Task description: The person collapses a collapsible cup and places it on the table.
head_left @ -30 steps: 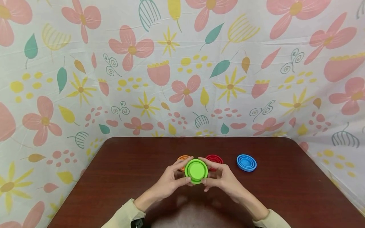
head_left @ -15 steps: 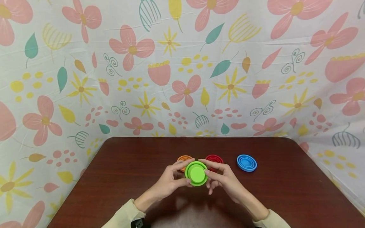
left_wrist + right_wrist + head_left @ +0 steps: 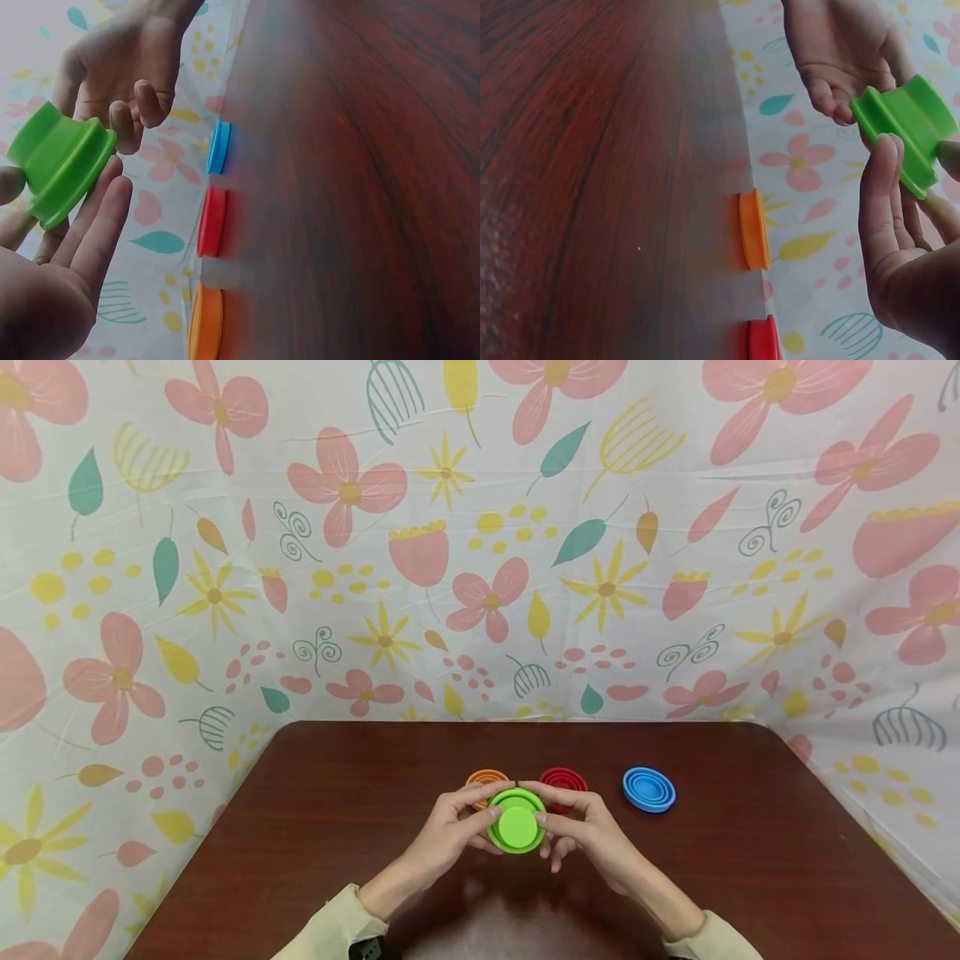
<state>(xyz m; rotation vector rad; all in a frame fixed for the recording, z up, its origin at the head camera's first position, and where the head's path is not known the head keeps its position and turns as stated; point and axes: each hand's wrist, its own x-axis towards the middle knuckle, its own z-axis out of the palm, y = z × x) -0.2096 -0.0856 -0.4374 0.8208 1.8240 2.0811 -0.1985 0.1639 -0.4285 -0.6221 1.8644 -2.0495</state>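
Note:
A green collapsible silicone cup (image 3: 517, 827) is held up between both hands above the table, its flat base turned toward the head camera. My left hand (image 3: 442, 831) pinches its left side, thumb on the stepped wall and fingers at the rim. On the other side my right hand (image 3: 596, 827) pinches it the same way, with the lower fingers loosely bent beneath. Both wrist views show the cup from the side, partly extended, its wider rim facing away from me: the green cup (image 3: 64, 165) and the green cup (image 3: 904, 131).
Behind the hands, an orange collapsed cup (image 3: 483, 777) and a red one (image 3: 564, 777) lie on the dark wooden table (image 3: 360, 777), both partly covered by fingers. A blue collapsed cup (image 3: 648, 789) lies further right. A flowered cloth (image 3: 487, 527) hangs behind the table.
The green cup has dropped slightly and its base has tilted about. My right thumb, then my left thumb, has shifted from the rim onto the stepped wall near the base.

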